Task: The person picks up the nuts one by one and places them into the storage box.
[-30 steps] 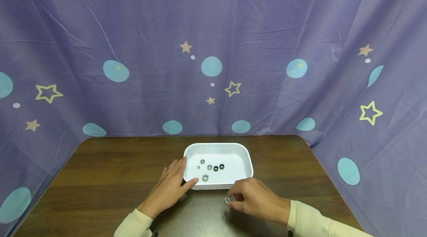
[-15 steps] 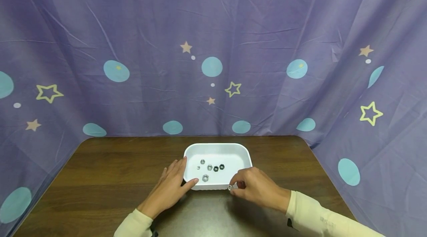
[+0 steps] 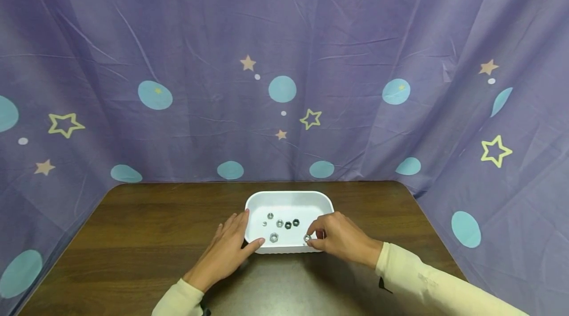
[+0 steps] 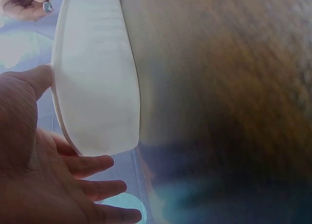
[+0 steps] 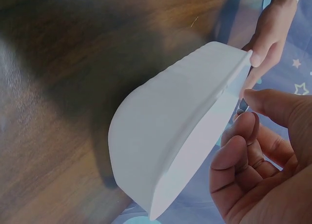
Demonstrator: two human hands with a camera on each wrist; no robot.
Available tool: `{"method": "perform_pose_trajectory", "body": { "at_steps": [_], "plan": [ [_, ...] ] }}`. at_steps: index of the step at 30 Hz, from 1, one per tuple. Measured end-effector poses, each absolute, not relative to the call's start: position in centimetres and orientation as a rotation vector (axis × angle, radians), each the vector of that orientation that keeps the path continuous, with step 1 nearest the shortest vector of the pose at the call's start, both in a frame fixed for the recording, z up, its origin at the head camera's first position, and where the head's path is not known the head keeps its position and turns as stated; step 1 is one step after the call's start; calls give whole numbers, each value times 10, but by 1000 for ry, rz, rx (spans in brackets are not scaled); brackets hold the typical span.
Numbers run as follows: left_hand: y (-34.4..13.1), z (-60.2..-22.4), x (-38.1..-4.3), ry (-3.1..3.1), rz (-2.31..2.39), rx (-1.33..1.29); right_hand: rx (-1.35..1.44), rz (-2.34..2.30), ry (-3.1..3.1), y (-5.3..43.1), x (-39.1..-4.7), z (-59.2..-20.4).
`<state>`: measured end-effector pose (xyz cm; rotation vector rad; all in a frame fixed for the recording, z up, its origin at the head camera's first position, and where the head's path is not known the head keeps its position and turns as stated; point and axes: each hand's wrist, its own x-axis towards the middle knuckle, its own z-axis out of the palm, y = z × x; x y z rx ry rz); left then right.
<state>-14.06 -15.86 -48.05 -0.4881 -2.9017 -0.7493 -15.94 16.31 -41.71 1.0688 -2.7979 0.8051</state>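
Note:
A white rectangular tray (image 3: 311, 198) stands on the table, with several metal hex nuts inside. A larger silver nut (image 3: 274, 237) lies near its front left, and two dark nuts (image 3: 292, 224) sit side by side at its middle. My left hand (image 3: 228, 246) touches the tray's left end with fingers extended, thumb at the front rim. Over the tray's front right part, my right hand (image 3: 342, 238) pinches a silver hex nut (image 3: 307, 238) between thumb and finger. In the right wrist view that pinched nut (image 5: 243, 106) shows edge-on, its other fingers curled below.
The dark wood table (image 3: 146, 237) extends on both sides of the tray. Behind it hangs a purple curtain (image 3: 200, 84) with stars and blue spots, reaching down to the table's back edge.
My right hand has carried the pinched nut from in front of the tray, up past the front rim, to over its inside. The left hand has stayed at the tray's left end.

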Motion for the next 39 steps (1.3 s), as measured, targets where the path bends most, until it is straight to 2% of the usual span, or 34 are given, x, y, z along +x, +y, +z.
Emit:
{"method": "perform_pose_trajectory", "body": {
  "at_steps": [39],
  "plan": [
    [-159,-481,-140,-2882,-764,-497,1034,658,-2835,147,-213,-425]
  ]
}}
